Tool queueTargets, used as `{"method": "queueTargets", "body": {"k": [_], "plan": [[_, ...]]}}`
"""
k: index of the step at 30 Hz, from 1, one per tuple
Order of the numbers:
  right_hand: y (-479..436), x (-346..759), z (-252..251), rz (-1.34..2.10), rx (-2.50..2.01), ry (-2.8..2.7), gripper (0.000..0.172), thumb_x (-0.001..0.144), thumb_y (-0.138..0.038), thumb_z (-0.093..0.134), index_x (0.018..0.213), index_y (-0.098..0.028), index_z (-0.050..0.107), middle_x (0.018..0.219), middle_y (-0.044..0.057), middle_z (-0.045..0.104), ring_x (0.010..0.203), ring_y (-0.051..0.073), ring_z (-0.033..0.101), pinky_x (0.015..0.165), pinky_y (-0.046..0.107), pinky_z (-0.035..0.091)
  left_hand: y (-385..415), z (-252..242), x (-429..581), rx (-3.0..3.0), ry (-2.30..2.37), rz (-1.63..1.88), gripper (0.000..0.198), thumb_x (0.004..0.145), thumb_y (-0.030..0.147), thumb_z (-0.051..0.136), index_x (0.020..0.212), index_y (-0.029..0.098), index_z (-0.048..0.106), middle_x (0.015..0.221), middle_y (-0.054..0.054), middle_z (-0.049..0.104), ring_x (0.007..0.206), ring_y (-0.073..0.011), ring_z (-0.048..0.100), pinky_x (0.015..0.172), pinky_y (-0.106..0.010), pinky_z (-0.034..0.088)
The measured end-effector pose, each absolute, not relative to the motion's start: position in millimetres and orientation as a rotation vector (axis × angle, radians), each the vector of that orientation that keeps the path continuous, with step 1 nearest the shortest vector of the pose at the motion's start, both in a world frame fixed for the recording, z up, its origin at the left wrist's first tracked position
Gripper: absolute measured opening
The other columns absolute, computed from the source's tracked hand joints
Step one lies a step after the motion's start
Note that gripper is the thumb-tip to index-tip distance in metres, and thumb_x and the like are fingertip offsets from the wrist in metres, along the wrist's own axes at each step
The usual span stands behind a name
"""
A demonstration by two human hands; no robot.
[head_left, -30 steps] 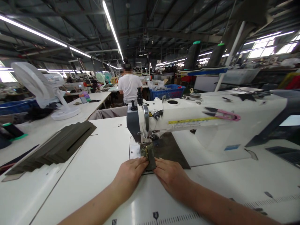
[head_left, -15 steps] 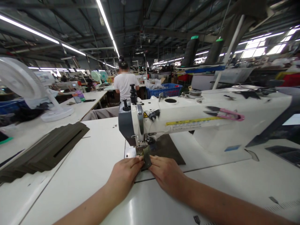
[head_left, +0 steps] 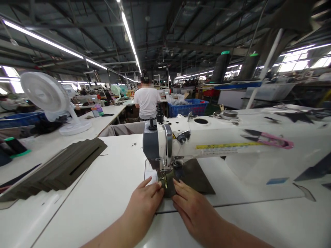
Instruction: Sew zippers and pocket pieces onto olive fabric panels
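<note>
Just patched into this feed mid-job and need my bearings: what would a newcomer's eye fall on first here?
The big white sewing machine fills the centre, with the left hand and right hand pressed flat on a small olive piece at its needle. On the table to the left lies a fanned stack of dark olive pieces, and pink snips rest on top of the machine's arm at right.

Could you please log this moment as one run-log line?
left hand: pressing olive fabric piece | right hand: pressing it too | piece: under sewing machine foot
</note>
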State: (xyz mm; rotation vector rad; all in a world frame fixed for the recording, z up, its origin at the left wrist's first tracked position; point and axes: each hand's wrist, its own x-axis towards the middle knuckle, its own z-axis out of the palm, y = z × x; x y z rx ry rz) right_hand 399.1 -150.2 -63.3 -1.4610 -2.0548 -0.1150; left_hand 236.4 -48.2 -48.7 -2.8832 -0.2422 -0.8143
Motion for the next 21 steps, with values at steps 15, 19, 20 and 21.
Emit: {"method": "queueTargets", "body": {"k": [15, 19, 20, 21], "plan": [[-131.8, 406.2, -57.4, 0.028, -1.442, -2.005, 0.034, 0.082, -0.007, 0.041, 0.113, -0.014, 0.055, 0.118, 0.012, 0.055, 0.115, 0.021, 0.046, 0.1, 0.04, 0.036, -32.0, -56.5, 249.3, -2.981, -0.445, -0.875, 0.019, 0.088, 0.015, 0.042, 0.081, 0.017, 0.059, 0.076, -0.004, 0.058, 0.073, -0.0172, 0.057, 0.066, -0.029, 0.05], [-131.7, 406.4, -58.0, 0.012, -1.422, -1.991, 0.03, 0.083, -0.008, 0.041, 0.108, -0.015, 0.057, 0.114, 0.012, 0.057, 0.112, 0.021, 0.048, 0.1, 0.041, 0.036, -30.5, -58.7, 248.0, -3.006, -0.441, -0.907, 0.016, 0.086, 0.012, 0.044, 0.088, 0.017, 0.06, 0.081, -0.005, 0.06, 0.074, -0.0167, 0.058, 0.066, -0.027, 0.051], [-131.7, 406.2, -57.9, 0.013, -1.422, -1.988, 0.03, 0.083, -0.008, 0.041, 0.106, -0.015, 0.058, 0.113, 0.012, 0.058, 0.11, 0.021, 0.049, 0.099, 0.041, 0.037, -30.3, -59.1, 248.0, -3.005, -0.442, -0.906, 0.016, 0.085, 0.011, 0.045, 0.088, 0.017, 0.06, 0.081, -0.005, 0.06, 0.075, -0.0171, 0.058, 0.067, -0.027, 0.051], [-131.5, 405.9, -57.8, 0.011, -1.423, -1.983, 0.03, 0.082, -0.008, 0.041, 0.105, -0.016, 0.058, 0.112, 0.011, 0.058, 0.109, 0.021, 0.05, 0.099, 0.041, 0.038, -30.1, -59.3, 248.1, -3.002, -0.444, -0.899, 0.015, 0.085, 0.011, 0.047, 0.088, 0.017, 0.06, 0.081, -0.005, 0.061, 0.075, -0.0177, 0.058, 0.067, -0.028, 0.052]]}}
